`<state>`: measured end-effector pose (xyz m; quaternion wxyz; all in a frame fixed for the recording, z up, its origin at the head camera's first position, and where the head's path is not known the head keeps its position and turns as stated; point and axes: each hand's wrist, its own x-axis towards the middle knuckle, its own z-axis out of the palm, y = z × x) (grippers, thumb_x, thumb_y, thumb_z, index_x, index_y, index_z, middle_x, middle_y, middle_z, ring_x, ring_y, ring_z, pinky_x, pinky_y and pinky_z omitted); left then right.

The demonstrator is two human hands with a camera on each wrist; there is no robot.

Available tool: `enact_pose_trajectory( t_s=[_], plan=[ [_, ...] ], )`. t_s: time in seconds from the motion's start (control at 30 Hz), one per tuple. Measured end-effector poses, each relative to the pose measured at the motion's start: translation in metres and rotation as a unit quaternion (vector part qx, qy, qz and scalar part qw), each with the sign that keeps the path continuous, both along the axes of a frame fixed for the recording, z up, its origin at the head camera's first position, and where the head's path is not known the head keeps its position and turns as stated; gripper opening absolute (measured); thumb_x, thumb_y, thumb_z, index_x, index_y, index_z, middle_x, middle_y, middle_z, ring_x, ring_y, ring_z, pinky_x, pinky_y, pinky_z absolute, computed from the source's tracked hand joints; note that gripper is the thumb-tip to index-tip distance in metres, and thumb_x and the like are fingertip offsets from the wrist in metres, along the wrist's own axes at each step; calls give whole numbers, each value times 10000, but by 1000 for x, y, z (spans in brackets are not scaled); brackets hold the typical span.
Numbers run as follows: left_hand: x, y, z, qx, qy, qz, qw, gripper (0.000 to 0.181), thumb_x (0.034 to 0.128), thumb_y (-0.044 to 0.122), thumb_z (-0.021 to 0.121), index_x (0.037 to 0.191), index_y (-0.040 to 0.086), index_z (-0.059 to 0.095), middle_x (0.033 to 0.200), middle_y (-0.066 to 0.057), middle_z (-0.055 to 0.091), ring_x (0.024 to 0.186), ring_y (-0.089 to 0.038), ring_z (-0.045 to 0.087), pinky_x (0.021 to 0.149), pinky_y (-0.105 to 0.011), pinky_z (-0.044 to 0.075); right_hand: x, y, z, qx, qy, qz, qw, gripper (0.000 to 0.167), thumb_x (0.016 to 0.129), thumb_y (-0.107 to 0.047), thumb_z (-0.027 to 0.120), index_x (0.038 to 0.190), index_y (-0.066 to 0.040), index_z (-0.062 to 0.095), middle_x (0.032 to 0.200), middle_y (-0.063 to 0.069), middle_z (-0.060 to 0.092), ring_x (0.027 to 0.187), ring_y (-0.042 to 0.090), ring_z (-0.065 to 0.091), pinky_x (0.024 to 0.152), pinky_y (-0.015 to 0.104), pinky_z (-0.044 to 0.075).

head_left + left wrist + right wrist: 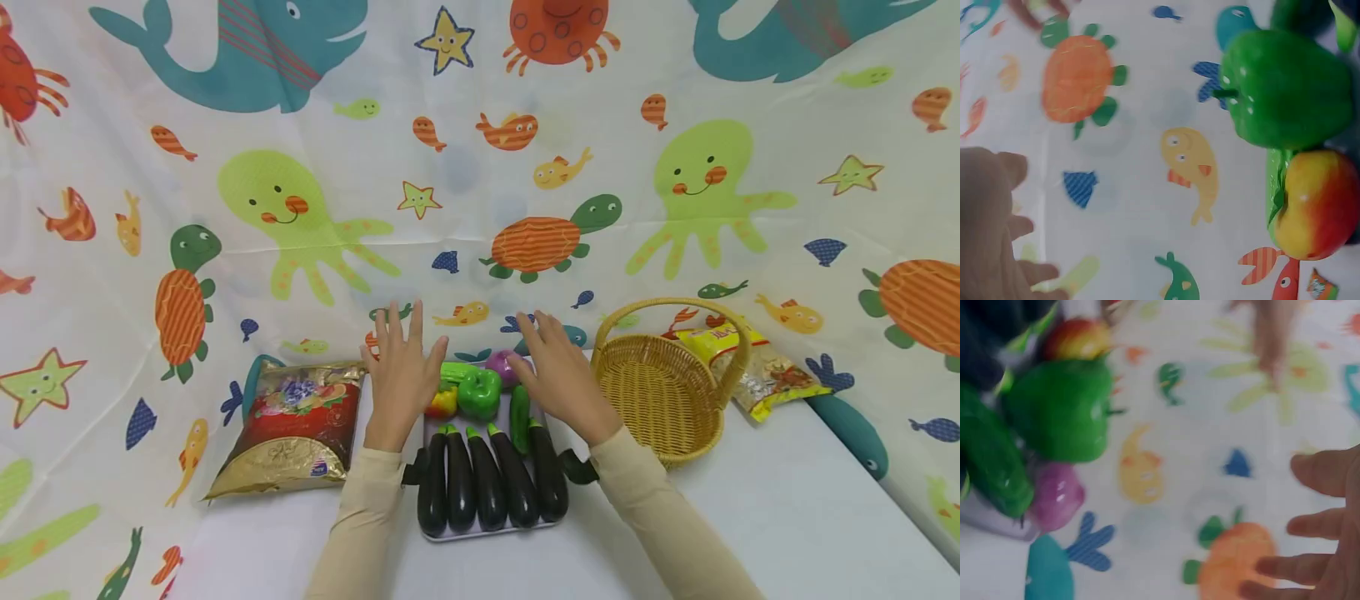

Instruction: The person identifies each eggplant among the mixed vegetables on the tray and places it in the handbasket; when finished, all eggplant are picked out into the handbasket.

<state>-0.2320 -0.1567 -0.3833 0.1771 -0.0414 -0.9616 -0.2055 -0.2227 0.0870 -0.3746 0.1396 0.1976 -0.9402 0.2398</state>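
Observation:
Both hands are raised in front of the patterned cloth with fingers straight and spread, holding nothing. My left hand point(402, 379) is over the tray's left side, near a red-yellow fruit point(441, 405). My right hand point(564, 379) is over the tray's right side, near a cucumber point(519, 421) and a purple onion point(501, 367). On the tray point(491, 535), several dark eggplants point(487, 487) lie side by side in front. Behind them sit a green bell pepper point(478, 394) and a light green vegetable point(459, 372), partly hidden. The left wrist view shows the pepper point(1291, 90) beside the fruit point(1317, 203).
A wicker basket point(656, 396) with a tall handle stands right of the tray. Behind it leans a yellow snack bag point(768, 371). A red and gold bag point(300, 437) lies on the left. The sea-animal cloth point(465, 175) rises behind the white table point(787, 500).

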Motion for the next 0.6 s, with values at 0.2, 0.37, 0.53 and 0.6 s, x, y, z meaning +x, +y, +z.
enact_pose_trajectory(
  t_s=[0.2,0.37,0.53,0.6],
  plan=[
    [48,-12,-17,1195,-314,-244,9920,613,1067,281,508,1612,93,298,1621,-218,304,1490,-409,285,1178,-629,252,75,41,1,-94,-389,-324,9987,559,1028,-317,601,1499,-38,493,1454,206,549,1322,409,530,1048,623,438],
    [77,-21,-39,1630,-815,214,9830,546,1047,200,537,1554,42,411,1480,-238,501,1355,-414,482,1121,-608,365,97,86,-13,353,-1067,-638,9916,519,1012,-306,626,1431,-6,560,1381,254,588,1266,484,542,989,672,446],
    [85,-33,-60,1475,-1134,456,9815,465,1022,112,517,1461,-42,505,1268,-261,632,1127,-403,634,967,-596,486,91,116,-38,752,-1507,-790,9825,546,983,-300,667,1390,49,563,1299,301,616,1155,552,573,837,682,504],
    [86,-39,-69,1342,-1313,405,9814,439,1003,70,510,1419,-69,537,1204,-256,660,1084,-406,652,936,-591,501,87,121,-46,800,-1728,-779,9786,553,983,-300,668,1386,62,558,1284,304,623,1120,552,591,797,671,517]
  ],
)
